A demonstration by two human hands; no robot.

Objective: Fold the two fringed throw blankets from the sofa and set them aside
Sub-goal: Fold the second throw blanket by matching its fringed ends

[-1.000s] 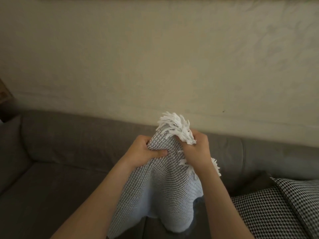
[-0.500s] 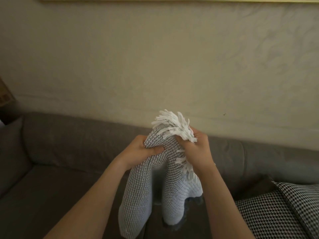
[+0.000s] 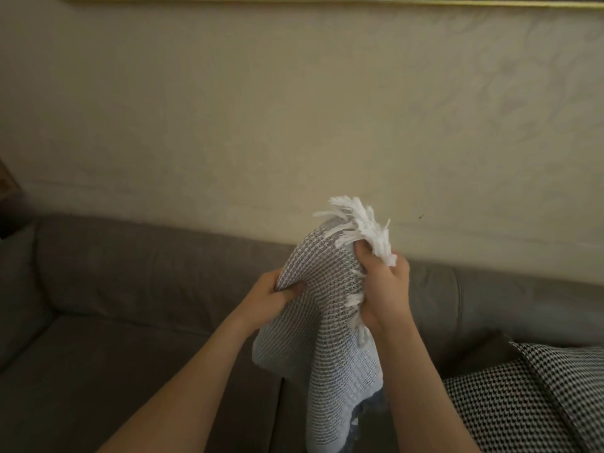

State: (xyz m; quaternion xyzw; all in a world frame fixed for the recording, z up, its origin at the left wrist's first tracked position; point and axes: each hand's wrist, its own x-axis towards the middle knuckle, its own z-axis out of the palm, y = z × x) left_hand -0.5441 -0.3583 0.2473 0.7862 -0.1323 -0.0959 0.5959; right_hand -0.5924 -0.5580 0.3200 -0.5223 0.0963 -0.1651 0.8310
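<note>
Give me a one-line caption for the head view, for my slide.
Left hand and right hand hold up a grey throw blanket, white fringe on top, above a grey sofa.

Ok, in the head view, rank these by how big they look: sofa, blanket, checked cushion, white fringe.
Largest to smallest:
1. sofa
2. blanket, though it is held nearer the camera
3. checked cushion, cut off by the frame, so its place against the blanket is unsure
4. white fringe

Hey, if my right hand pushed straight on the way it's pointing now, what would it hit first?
Probably the sofa backrest, or the wall just above it; depth is unclear. The right hand grips the fringed blanket, which would travel with it.
</note>
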